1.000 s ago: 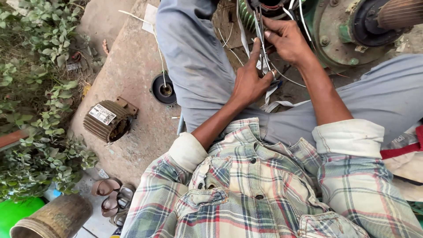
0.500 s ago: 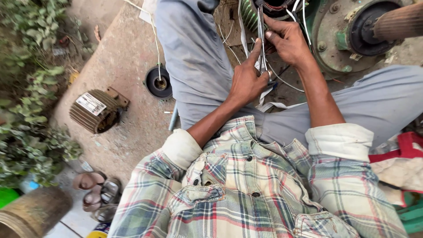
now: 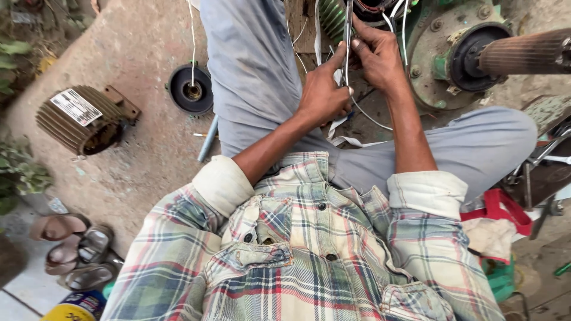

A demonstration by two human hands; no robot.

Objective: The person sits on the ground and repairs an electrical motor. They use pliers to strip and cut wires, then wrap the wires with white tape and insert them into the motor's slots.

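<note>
I sit on the ground with a green electric motor between my knees. My left hand is closed around a bundle of white wires that rise to the motor's open end. My right hand pinches the same wires higher up, right at the winding. Loose white strips hang below my hands onto my grey trousers. The motor's rusty shaft sticks out to the right.
A ribbed motor housing with a label lies on the ground at left, next to a black round end cap. Several sandals sit at lower left. A red container and metal tools lie at right.
The view has tilted and shifted, so the housing and sandals slid left and down. Both hands stay on the wires, working slightly higher on the bundle.
</note>
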